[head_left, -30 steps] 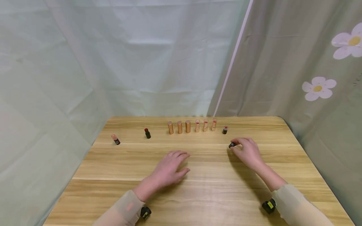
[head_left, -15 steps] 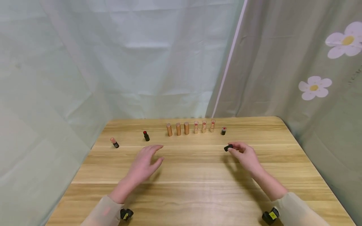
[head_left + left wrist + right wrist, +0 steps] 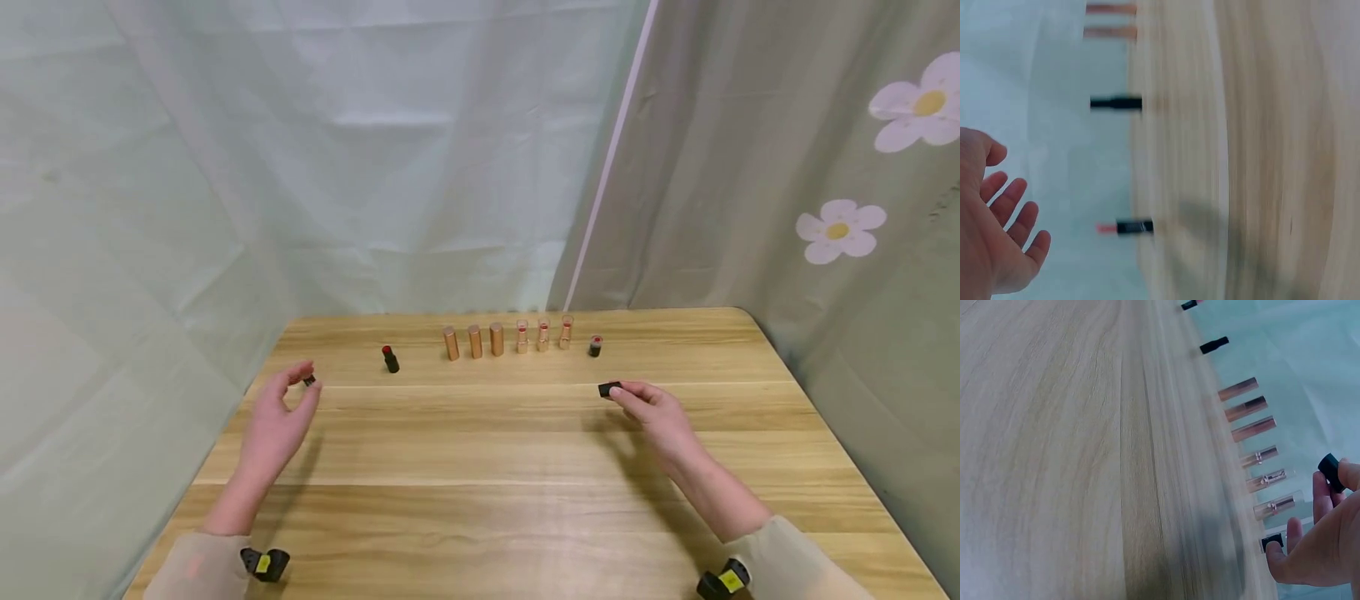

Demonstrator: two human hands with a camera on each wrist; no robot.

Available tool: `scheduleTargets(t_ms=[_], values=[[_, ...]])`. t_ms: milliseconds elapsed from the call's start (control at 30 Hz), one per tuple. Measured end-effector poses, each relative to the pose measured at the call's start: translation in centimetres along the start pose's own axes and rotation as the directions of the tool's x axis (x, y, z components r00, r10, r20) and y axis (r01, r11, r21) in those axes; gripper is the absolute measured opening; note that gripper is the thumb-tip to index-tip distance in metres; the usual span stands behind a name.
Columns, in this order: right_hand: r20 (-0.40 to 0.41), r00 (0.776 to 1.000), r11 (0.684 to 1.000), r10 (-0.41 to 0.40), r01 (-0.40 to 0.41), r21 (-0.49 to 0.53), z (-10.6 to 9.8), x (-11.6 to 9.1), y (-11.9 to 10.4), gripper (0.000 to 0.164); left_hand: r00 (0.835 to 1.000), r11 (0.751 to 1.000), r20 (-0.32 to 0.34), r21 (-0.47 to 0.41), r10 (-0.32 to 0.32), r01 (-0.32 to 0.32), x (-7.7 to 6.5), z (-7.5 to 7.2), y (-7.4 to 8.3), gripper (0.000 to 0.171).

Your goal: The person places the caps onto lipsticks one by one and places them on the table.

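Observation:
My right hand [image 3: 663, 419] pinches a small black lipstick cap [image 3: 608, 390] between thumb and fingers, above the right part of the table; the right wrist view shows the black cap [image 3: 1332, 472] tilted. On the far left, my left hand [image 3: 267, 429] is near a pink-and-black lipstick [image 3: 309, 381], whose upper part its fingers hide in the head view. In the left wrist view that lipstick [image 3: 1134, 227] stands upright on the table, apart from the relaxed fingers. An uncapped black lipstick with a red tip [image 3: 391, 360] stands to its right.
Along the back of the wooden table [image 3: 480, 517] stand three copper tubes [image 3: 475, 342] and three clear-topped lipsticks [image 3: 543, 336]. A short black lipstick with a clear top [image 3: 596, 346] ends the row on the right. A pale curtain [image 3: 420, 167] hangs behind.
My left hand has moved from mid-table to the far left, up to the pink-and-black lipstick. The right hand has shifted slightly, and the black cap in it has turned more level.

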State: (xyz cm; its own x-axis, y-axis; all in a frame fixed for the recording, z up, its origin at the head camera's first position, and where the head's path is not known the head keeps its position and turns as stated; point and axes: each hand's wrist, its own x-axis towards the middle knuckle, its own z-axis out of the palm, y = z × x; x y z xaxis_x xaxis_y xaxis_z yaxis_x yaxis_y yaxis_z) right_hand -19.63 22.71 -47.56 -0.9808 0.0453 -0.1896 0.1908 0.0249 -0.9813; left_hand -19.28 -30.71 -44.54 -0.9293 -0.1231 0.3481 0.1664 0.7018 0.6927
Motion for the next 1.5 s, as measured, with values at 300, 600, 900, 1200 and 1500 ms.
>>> scheduleTargets(t_ms=[300,600,900,1200,1500], values=[[-0.019,1.000,1.000,0.022,-0.022,0.002,-0.1,-0.1,0.1,0.035,0.961,0.961,0.022,-0.034,-0.274,0.275,1.7,-2.1,-4.3,0.073],[-0.029,0.999,0.999,0.032,-0.031,0.028,-0.1,-0.2,0.1,0.034,0.920,0.931,0.145,0.028,-0.365,0.365,3.3,-1.2,-7.5,0.075],[-0.035,0.999,0.999,0.039,-0.037,0.039,0.0,-0.1,0.2,0.042,0.916,0.914,0.113,0.183,-0.384,0.361,5.0,0.2,-8.9,0.069],[-0.029,0.998,0.999,0.051,-0.051,0.018,0.1,0.0,0.3,0.052,0.899,0.891,0.079,0.192,-0.432,0.411,5.4,1.2,-8.9,0.062],[-0.047,0.998,0.998,0.046,-0.044,0.045,0.0,0.1,0.5,0.038,0.891,0.881,0.067,0.203,-0.449,0.428,5.3,1.8,-8.9,0.060]])
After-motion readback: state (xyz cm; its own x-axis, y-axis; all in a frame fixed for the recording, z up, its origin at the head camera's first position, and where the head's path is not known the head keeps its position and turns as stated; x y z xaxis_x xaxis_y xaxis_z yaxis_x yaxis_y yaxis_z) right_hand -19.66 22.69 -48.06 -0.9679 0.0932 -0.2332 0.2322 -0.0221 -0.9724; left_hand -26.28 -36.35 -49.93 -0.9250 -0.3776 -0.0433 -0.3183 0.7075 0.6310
